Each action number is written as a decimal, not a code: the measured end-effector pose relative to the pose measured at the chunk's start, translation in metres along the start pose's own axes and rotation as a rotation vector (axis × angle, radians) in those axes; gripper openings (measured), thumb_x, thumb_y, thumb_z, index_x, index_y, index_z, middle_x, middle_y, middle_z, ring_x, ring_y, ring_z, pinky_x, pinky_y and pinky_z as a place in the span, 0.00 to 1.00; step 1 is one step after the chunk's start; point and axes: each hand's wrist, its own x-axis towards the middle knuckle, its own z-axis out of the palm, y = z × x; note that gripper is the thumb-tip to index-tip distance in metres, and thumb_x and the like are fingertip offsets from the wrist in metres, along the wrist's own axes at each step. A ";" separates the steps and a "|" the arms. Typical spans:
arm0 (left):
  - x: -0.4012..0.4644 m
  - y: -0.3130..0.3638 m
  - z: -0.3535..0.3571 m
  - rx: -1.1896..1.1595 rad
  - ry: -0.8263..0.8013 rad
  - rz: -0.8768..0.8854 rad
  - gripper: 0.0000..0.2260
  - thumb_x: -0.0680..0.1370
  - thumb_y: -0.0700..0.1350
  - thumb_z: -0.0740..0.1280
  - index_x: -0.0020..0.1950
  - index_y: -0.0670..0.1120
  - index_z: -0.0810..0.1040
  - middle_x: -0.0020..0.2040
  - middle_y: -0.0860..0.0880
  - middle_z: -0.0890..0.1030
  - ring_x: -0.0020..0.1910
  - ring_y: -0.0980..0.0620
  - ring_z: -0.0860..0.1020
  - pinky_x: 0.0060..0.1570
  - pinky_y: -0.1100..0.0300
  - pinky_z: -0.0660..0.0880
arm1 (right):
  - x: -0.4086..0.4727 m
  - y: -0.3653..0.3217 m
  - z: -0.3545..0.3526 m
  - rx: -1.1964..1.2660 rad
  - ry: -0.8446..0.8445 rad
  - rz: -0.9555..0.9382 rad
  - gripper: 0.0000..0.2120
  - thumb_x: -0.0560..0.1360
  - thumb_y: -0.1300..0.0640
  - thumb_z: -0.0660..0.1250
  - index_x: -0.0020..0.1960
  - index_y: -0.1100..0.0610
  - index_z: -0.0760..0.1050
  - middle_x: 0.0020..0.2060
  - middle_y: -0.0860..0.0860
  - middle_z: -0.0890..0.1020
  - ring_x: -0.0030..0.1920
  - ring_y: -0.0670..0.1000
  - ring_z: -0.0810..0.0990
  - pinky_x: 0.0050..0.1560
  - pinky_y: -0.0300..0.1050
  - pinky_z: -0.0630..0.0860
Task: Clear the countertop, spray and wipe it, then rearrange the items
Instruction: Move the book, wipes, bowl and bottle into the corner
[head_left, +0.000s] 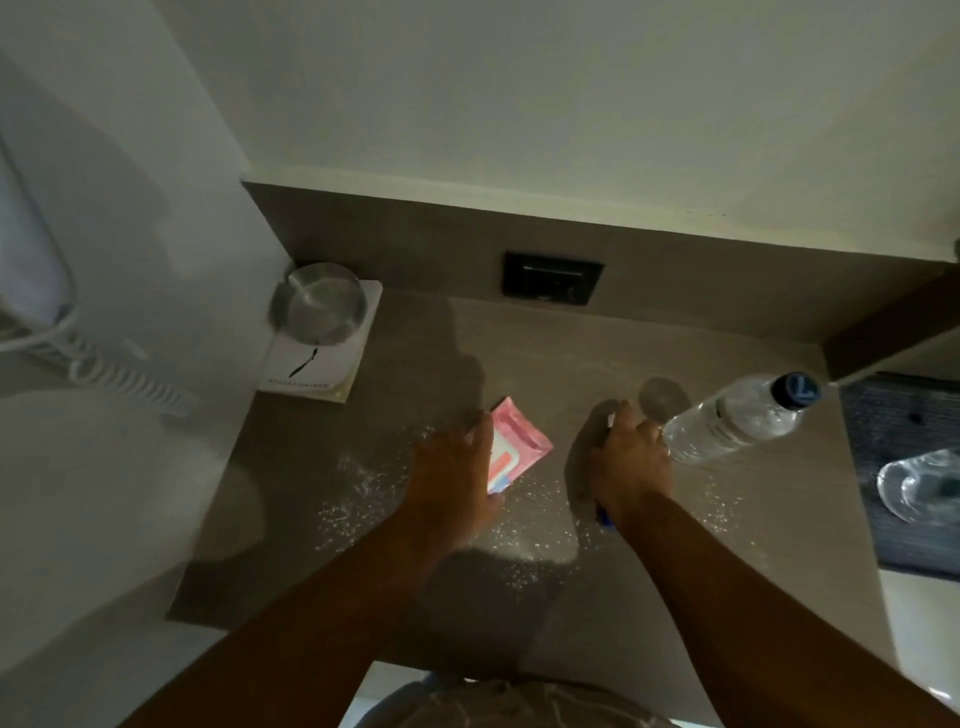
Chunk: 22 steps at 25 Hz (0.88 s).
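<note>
A brown countertop (519, 348) carries scattered white specks (358, 483) near its front. My left hand (452, 478) grips a pink and white packet (519, 441) at the counter's middle, thumb on its near edge. Just to the right, my right hand (631, 457) is curled over a slim blue and white object (602, 516), most of it hidden under the palm. A clear water bottle (737, 421) with a dark blue cap stands right beside that hand, its base touching my knuckles.
A metal cup (322, 304) sits on a white booklet (311, 369) at the back left corner. A black wall socket (553, 278) is on the backsplash. To the right lies a dark mat (893, 415) with an upturned glass (919, 488). A coiled white cord (124, 379) hangs on the left wall.
</note>
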 end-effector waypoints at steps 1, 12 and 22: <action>0.001 -0.007 -0.005 0.052 0.006 -0.027 0.46 0.64 0.61 0.76 0.73 0.50 0.56 0.66 0.45 0.74 0.59 0.45 0.76 0.56 0.49 0.74 | 0.003 -0.009 -0.003 0.035 -0.020 -0.044 0.30 0.71 0.63 0.70 0.69 0.60 0.60 0.61 0.67 0.73 0.58 0.65 0.77 0.57 0.59 0.78; 0.013 -0.144 -0.064 0.177 0.060 0.037 0.45 0.65 0.54 0.77 0.77 0.50 0.57 0.66 0.45 0.74 0.60 0.45 0.76 0.59 0.49 0.72 | 0.016 -0.059 -0.030 0.234 -0.121 -0.147 0.04 0.77 0.55 0.66 0.49 0.55 0.72 0.37 0.49 0.77 0.33 0.46 0.75 0.27 0.37 0.66; 0.034 -0.225 -0.032 0.169 0.176 -0.201 0.26 0.70 0.48 0.78 0.65 0.43 0.78 0.63 0.41 0.80 0.61 0.43 0.79 0.56 0.51 0.78 | 0.060 -0.269 -0.025 0.876 -0.383 -0.138 0.09 0.74 0.61 0.71 0.43 0.51 0.72 0.38 0.56 0.82 0.33 0.52 0.85 0.35 0.50 0.84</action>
